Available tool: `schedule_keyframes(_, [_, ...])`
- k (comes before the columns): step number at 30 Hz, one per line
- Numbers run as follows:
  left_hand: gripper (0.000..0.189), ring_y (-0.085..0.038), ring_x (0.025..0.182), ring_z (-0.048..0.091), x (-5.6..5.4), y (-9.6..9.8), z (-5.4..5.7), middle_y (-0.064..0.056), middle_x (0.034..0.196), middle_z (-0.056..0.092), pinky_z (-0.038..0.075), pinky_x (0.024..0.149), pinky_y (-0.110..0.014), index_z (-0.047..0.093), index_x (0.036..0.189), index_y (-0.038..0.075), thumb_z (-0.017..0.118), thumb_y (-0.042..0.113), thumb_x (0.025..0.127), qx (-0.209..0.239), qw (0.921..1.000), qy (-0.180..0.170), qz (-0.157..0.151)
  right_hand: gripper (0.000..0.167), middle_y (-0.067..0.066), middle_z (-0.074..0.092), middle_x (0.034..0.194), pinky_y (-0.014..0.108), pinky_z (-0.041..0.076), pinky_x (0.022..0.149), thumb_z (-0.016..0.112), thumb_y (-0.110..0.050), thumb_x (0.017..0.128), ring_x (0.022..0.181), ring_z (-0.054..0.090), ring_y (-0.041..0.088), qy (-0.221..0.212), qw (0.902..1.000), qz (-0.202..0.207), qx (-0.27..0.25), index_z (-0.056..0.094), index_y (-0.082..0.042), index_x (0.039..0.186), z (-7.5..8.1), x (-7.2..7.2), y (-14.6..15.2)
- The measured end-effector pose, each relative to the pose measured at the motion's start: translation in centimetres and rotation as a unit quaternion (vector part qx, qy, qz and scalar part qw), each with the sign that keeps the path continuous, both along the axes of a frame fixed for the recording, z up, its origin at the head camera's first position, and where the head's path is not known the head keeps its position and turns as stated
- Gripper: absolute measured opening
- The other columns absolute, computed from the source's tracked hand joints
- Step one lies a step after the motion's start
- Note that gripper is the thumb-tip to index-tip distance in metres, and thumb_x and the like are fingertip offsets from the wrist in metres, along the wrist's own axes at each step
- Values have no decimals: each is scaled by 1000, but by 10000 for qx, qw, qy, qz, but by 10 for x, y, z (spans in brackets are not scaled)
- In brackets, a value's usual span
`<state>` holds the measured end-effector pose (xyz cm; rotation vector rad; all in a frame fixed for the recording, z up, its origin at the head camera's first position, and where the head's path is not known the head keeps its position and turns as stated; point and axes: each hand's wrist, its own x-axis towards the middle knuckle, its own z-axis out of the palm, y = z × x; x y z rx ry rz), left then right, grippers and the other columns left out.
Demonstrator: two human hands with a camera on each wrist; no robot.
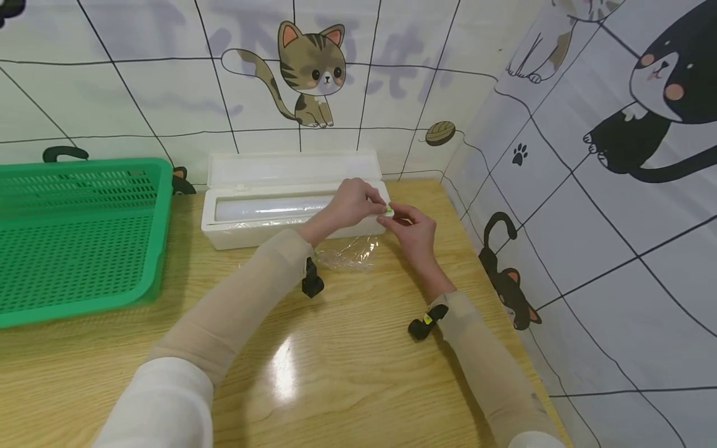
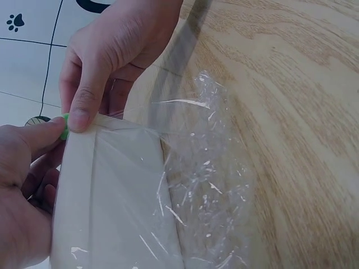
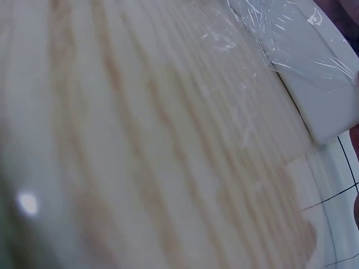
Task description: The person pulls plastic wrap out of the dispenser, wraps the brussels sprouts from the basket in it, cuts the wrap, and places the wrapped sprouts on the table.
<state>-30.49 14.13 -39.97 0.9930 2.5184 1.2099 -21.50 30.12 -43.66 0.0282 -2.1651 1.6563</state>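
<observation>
A white cling film box [image 1: 241, 235] stands on the table with its lid [image 1: 291, 169] raised. Inside lies a roll of cling film [image 1: 252, 209], and a crumpled clear sheet of film [image 1: 350, 254] hangs over the front onto the table. My left hand [image 1: 351, 202] reaches across to the box's right end, pinching a small green-and-white slide cutter [image 1: 389, 211]. Thumb and fingers of my right hand [image 1: 416, 235] pinch the same piece from the right, the thumb lying at the box corner in the left wrist view. Fingers partly hide the cutter.
A green perforated basket [image 1: 159, 249] sits on the left of the wooden table [image 1: 336, 373]. Cat-printed wall covering [image 1: 168, 106] rises behind the box and along the right edge. Each wrist carries a small black camera [image 1: 312, 280].
</observation>
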Motion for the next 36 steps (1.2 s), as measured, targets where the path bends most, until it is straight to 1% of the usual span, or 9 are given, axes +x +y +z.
schedule_keyframes(2, [13, -16, 76, 57, 0, 0, 1, -4, 92, 78, 44, 67, -26, 82, 97, 7, 73, 16, 96, -50, 10000, -44, 18, 32, 25, 72, 109, 24, 58, 81, 84, 0, 84, 86, 67, 10, -11, 10000, 15, 42, 73, 9, 112, 0, 0, 1])
schedule_keyframes(7, [12, -18, 83, 62, 1, 1, 3, -3, 90, 77, 48, 76, -29, 82, 95, 7, 74, 16, 95, -98, 9999, 26, 65, 35, 21, 72, 115, 25, 57, 84, 84, -3, 85, 90, 66, 9, -17, 9999, 34, 131, 73, 5, 117, -24, -15, 12])
schedule_keyframes(9, [11, -18, 84, 63, 2, 0, 3, -3, 88, 77, 49, 76, -30, 81, 94, 6, 74, 15, 95, -78, 9999, 46, 79, 36, 20, 72, 117, 26, 57, 86, 84, -3, 84, 91, 66, 10, 36, 10000, 38, 80, 73, 4, 118, -35, -22, 16])
schedule_keyframes(11, [11, -18, 82, 63, 3, 1, 3, -4, 88, 77, 49, 75, -29, 81, 94, 6, 74, 14, 96, -65, 10000, -8, 67, 37, 19, 72, 117, 26, 58, 86, 85, -3, 83, 90, 66, 10, 33, 10000, 18, 38, 74, 2, 118, -36, -22, 16])
schedule_keyframes(16, [11, -18, 80, 64, 3, 1, 4, -4, 89, 77, 50, 72, -28, 81, 97, 5, 73, 13, 96, -124, 9999, -4, 4, 34, 14, 74, 114, 27, 59, 83, 87, -5, 82, 91, 69, 14, -47, 9999, 73, 77, 75, 1, 114, -31, -22, 18])
schedule_keyframes(21, [12, -19, 82, 66, 2, -1, 7, -6, 90, 78, 51, 77, -29, 81, 97, 4, 72, 11, 96, -201, 9996, 164, -128, 32, 14, 75, 111, 30, 60, 83, 87, -5, 82, 94, 72, 18, -23, 9997, 227, 84, 76, 1, 112, -27, -25, 20])
schedule_keyframes(29, [13, -22, 83, 67, 2, -4, 7, -7, 91, 77, 52, 81, -32, 80, 99, 2, 69, 9, 98, -417, 9977, 383, -371, 32, 20, 74, 109, 26, 59, 81, 87, -4, 81, 86, 69, 4, -143, 9986, 225, 456, 76, 2, 111, -23, -26, 20])
schedule_keyframes(32, [14, -23, 84, 67, 2, -3, 8, -9, 93, 77, 52, 80, -32, 80, 99, -1, 67, 7, 99, -443, 9972, 435, -423, 31, 24, 73, 109, 25, 59, 80, 86, 1, 81, 83, 68, 1, -132, 9981, 275, 530, 75, 6, 110, -10, -19, 15])
schedule_keyframes(36, [16, -24, 84, 67, 3, -2, 10, -11, 95, 77, 53, 82, -33, 79, 100, -3, 65, 6, 99, -490, 9959, 564, -515, 29, 27, 72, 105, 23, 59, 77, 84, 6, 81, 82, 71, 6, -4, 9968, 283, 742, 73, 11, 107, 9, -8, 8])
